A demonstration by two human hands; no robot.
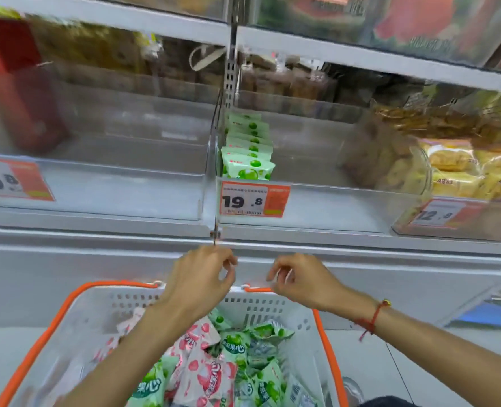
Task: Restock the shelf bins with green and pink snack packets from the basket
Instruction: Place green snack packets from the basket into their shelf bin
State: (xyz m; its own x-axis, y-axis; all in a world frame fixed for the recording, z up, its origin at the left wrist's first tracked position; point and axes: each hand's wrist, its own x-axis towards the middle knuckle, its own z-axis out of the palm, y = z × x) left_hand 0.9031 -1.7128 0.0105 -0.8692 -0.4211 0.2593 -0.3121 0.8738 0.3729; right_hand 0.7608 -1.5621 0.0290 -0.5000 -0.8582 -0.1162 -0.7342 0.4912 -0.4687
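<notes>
Nearest the camera sits the basket [52, 327] – white, perforated, with an orange rim – heaped with green packets [261, 356] and pink packets [205, 374] lying jumbled over one another. Both forearms reach forward over it, the left crossing above the pile, the right coming in from the lower right with a red string [372, 320] tied round the wrist. The left hand [202, 277] hovers above the basket's far wall, back of the hand up, fingers curled loosely inward with the fingertips near the thumb; it holds nothing. The right hand [299, 277] hangs just beside it at the same height, also knuckles up and fingers loosely curled, empty too. The two hands are near each other but apart, in front of the grey shelf edge [361, 248]. Beyond them, the middle bin [331, 201] – clear plastic, with a price tag [255, 199] reading 19.8 – holds a single row of green packets [249, 151] standing upright along its left wall, running front to back; the rest of it is bare. The left bin [125, 186] carries its own tag [14, 180], and the right bin [413, 183] holds yellow packs [460, 171]. Higher shelves are blurred
</notes>
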